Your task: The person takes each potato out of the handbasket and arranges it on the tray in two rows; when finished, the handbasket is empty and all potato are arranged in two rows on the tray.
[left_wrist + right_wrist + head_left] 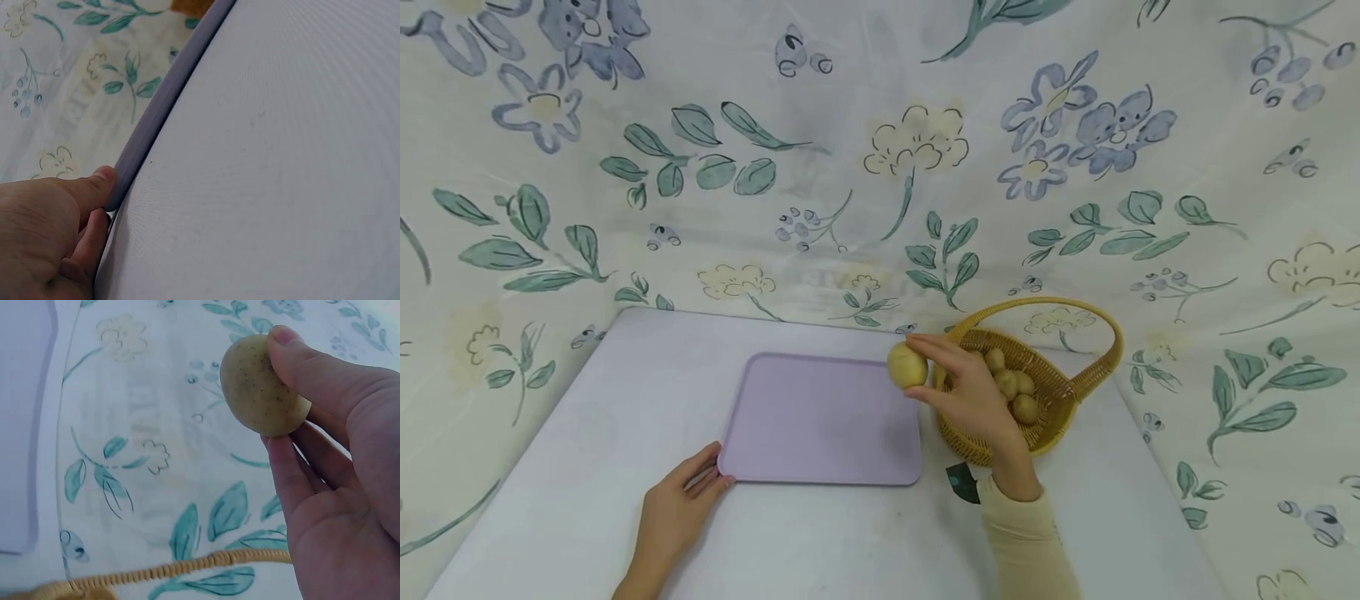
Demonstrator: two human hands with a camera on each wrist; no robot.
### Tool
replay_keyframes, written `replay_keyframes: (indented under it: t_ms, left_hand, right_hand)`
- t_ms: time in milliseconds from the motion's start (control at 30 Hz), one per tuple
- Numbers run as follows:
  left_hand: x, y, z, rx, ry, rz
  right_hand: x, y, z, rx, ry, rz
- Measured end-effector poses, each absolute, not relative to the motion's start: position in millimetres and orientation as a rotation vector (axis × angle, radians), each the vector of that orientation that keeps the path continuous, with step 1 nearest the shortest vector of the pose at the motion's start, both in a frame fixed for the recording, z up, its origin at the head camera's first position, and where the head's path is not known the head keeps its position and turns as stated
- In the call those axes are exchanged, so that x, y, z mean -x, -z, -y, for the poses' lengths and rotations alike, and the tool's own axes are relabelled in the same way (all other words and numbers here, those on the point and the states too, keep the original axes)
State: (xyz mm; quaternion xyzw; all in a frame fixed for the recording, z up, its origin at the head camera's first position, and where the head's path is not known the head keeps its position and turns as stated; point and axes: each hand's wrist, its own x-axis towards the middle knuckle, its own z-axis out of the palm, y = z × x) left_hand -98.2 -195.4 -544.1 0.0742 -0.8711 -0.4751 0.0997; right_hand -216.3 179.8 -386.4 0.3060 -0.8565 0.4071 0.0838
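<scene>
A potato (907, 366) is being pinched by the right grip (964, 390), parted only to its width, above the worktop (850, 537) near the lilac tray (823, 421). The tray's near left corner is being pinched by the left grip (676, 504). More potatoes (1025, 408) are being held in the wicker basket (1051, 377).

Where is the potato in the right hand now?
In the head view, the potato is right of centre, pinched by the right hand; it hides the top-right corner of the lilac tray, left of the basket.
</scene>
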Motion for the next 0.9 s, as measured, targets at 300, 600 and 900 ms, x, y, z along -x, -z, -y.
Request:
replay_keyframes:
  t_ms: [300, 600, 900]
  left_hand:
    - [97, 543, 195, -0.222, 1.46, 2.547]
    - [97, 542, 195, -0.225, 1.476, 2.532]
    - [100, 544, 195, -0.254, 1.472, 2.538]
  right_hand:
    - [223, 401, -155, -0.913, -1.315, 2.491]
    - [236, 427, -128, -0.901, -1.473, 2.496]
    - [246, 450, -102, -0.879, -1.534, 2.539]
